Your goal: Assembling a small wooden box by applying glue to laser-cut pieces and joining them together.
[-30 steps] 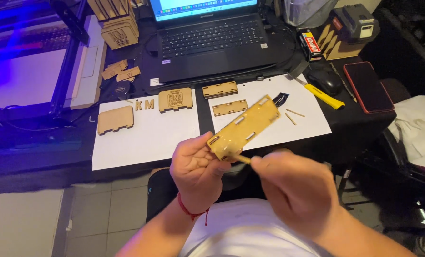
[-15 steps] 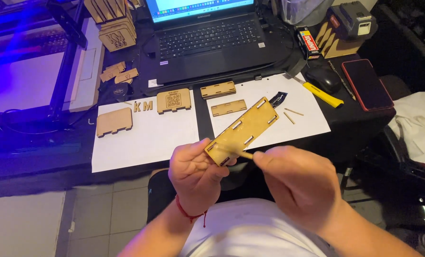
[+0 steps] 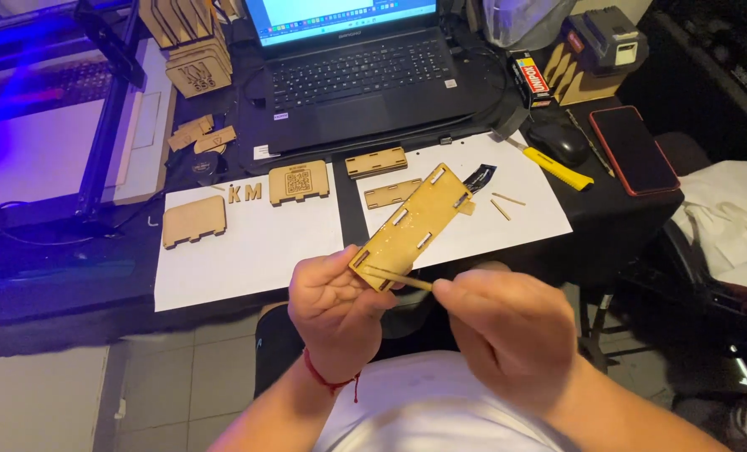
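Both hands hover near the laptop (image 3: 361,71): left hand (image 3: 336,305) pinching the wooden panel (image 3: 411,226), right hand (image 3: 503,326) now pressing a thin stick (image 3: 399,277) against its lower end, spreading something perhaps.

A long, slotted plywood panel (image 3: 415,226) tilts diagonally above the table's near edge. A thin wooden stick (image 3: 399,279) lies across its lower end.
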